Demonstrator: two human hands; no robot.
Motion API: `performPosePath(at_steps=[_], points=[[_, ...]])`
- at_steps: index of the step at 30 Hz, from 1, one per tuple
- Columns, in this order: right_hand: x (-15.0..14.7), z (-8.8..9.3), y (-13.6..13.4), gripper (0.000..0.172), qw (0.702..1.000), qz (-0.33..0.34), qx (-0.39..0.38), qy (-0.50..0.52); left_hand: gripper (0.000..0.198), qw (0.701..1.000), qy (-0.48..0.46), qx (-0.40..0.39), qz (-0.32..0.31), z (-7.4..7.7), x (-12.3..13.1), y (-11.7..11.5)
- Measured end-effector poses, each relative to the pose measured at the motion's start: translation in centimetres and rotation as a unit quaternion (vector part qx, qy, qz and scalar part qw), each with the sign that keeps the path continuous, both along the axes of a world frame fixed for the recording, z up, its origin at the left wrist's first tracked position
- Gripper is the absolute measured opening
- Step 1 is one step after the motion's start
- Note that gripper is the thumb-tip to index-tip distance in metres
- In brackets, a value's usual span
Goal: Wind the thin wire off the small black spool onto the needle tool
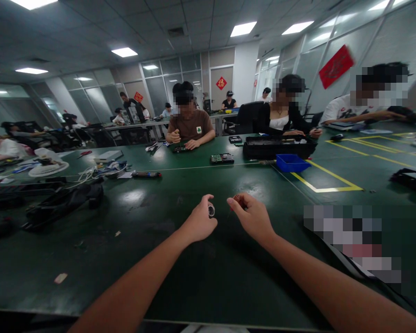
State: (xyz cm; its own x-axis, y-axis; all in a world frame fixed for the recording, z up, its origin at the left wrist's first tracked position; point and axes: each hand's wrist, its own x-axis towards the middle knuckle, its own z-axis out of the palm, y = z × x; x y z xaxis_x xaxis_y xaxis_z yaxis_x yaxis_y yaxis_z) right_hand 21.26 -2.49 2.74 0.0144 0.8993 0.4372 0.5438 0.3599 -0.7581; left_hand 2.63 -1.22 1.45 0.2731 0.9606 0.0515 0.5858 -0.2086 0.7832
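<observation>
My left hand (201, 221) is closed round a small silvery cylinder-shaped part (211, 211), whose round open end faces right. Across a narrow gap, my right hand (251, 215) pinches a small copper-coloured part (241, 200) between thumb and fingers. A bit of red shows below that thumb; I cannot make out what it belongs to. Both hands are held above the green table (194, 282), apart from each other. Most of the copper-coloured part is hidden by the fingers.
Beyond my hands lie a screwdriver-like tool (146, 175), a circuit-board device (222, 158), a blue tray (292, 163) and a long black casing (279, 147). Black parts and cables (65, 199) lie left. A blurred-out sheet (346, 240) is at right. Several people sit around.
</observation>
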Motion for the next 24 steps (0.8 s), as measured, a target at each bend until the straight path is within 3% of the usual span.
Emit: performPosePath(at_steps=[2, 6, 8, 16, 24], points=[[0.0, 0.1, -0.1, 0.033, 1.000, 0.002, -0.002, -0.001, 0.068, 1.000, 0.004, 0.024, 0.000, -0.8, -0.3, 0.1], [0.0, 0.0, -0.2, 0.032, 1.000, 0.008, -0.003, 0.007, 0.036, 0.995, -0.013, 0.093, -0.019, -1.4, -1.1, 0.5], [0.1, 0.0, -0.2, 0.031, 0.999, 0.011, -0.007, 0.030, 0.030, 0.993, -0.015, 0.120, -0.020, -1.4, -1.5, 0.7], [0.1, -0.3, 0.1, 0.027, 0.977, 0.053, -0.009, 0.205, 0.032, 0.995, -0.026, 0.094, 0.020, -1.4, -1.9, 1.1], [0.0, -0.9, 0.4, 0.028, 0.980, 0.081, -0.043, 0.176, 0.036, 0.994, -0.033, 0.103, 0.006, -2.0, -2.0, 1.3]])
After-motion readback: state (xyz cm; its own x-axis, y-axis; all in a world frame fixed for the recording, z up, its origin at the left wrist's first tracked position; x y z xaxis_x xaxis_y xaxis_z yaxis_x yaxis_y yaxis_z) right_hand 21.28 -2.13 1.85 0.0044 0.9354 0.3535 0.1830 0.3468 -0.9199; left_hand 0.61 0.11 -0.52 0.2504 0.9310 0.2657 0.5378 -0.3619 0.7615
